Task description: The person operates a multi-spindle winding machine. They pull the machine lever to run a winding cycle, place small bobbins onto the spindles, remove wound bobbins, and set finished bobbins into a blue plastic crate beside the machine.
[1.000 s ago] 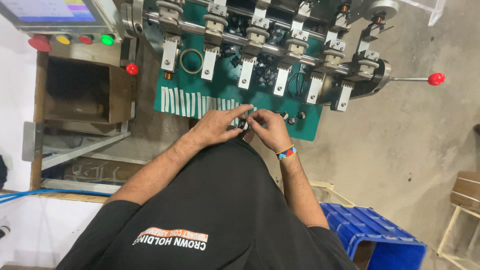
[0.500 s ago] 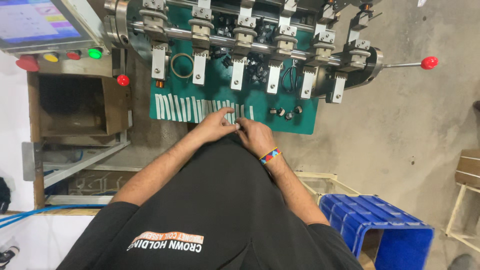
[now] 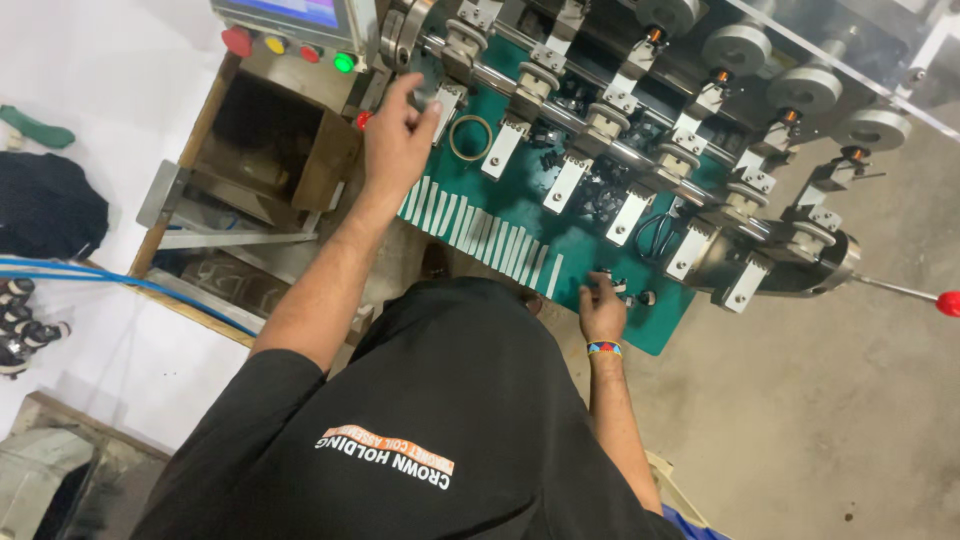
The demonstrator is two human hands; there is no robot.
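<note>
Presently, the left hand (image 3: pixel 397 140) is raised over the left end of the green work plate (image 3: pixel 590 245), fingers loosely spread and slightly curled, the fingertips near a metal clamp block (image 3: pixel 447 100) on the machine's shaft; whether they touch it cannot be told from this angle. Nothing is held in that hand. The right hand (image 3: pixel 603 312) rests at the plate's near edge, fingers drawn together over small dark parts (image 3: pixel 625 290) lying there; it appears to pinch one, though the view is too small to confirm. A beaded wristband (image 3: pixel 603 348) sits on that wrist. Between the two hands a row of white strips (image 3: pixel 480 230) lies along the plate. A brass-coloured ring (image 3: pixel 470 137) lies just right of the left hand. Behind it stands the control panel with a green button (image 3: pixel 345 62). A red-knobbed lever (image 3: pixel 947 303) projects at far right.
</note>
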